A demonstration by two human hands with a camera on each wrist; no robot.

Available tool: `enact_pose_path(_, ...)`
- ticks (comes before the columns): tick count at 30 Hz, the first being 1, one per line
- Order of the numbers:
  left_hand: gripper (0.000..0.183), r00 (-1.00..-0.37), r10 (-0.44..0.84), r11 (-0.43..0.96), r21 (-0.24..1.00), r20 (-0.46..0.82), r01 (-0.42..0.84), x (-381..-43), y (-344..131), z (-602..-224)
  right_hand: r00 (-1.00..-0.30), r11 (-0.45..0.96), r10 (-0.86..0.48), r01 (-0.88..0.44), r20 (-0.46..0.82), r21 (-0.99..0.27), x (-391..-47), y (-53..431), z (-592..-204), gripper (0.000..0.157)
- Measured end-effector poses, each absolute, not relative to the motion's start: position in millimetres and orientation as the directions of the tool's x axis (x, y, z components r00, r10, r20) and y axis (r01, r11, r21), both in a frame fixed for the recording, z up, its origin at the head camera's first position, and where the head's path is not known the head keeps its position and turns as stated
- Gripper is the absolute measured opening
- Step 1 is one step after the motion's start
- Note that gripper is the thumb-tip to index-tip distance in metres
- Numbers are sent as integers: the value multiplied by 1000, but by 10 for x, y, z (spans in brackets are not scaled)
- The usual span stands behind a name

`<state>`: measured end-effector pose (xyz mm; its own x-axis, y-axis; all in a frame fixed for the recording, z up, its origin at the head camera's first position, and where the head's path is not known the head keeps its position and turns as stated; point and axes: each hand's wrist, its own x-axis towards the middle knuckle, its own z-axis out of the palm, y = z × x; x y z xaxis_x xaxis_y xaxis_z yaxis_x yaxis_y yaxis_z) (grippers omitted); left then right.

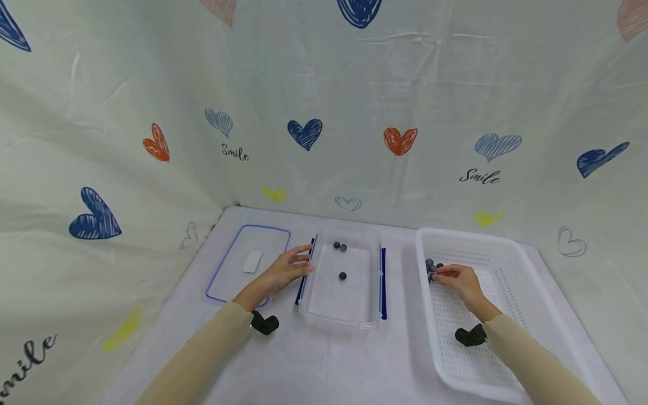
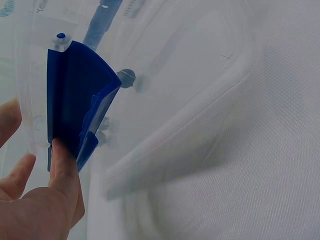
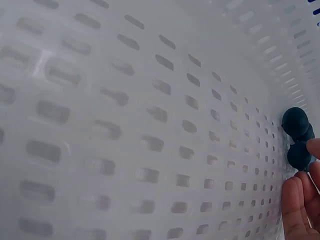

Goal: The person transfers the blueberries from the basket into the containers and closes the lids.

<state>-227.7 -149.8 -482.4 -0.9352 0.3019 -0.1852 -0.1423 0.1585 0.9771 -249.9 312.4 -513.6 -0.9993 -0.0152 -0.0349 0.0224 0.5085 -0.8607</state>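
Note:
My left hand (image 1: 286,271) rests against the left side of a clear plastic container (image 1: 339,319), its fingers fairly straight. In the left wrist view, a fingertip touches the container's blue latch flap (image 2: 75,95), which hangs outward. Several dark round blueberries lie inside, one blueberry (image 1: 342,276) near the middle and a pair farther back. My right hand (image 1: 462,284) reaches into a white perforated basket (image 1: 531,292), by its left wall. Its thumb and fingers pinch a blueberry (image 3: 299,156) beside another blueberry (image 3: 295,121); more sit close together there, partly hidden by the fingers.
The container's blue-edged clear lid (image 1: 230,256) lies on the white-covered table (image 1: 324,360) at the left, with a small white rectangle (image 1: 252,261) on it. Another blue latch (image 1: 383,284) stands out on the container's right side. A heart-printed curtain (image 1: 349,84) hangs behind the table.

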Motion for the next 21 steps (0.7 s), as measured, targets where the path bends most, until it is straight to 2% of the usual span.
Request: enact_pose_path(21, 68, -936, 297, 167, 976, -186, -141, -2279, -1500, -4835, -999, 542, -34, 2, -24, -840, -2503, 3127, -5168, 30)
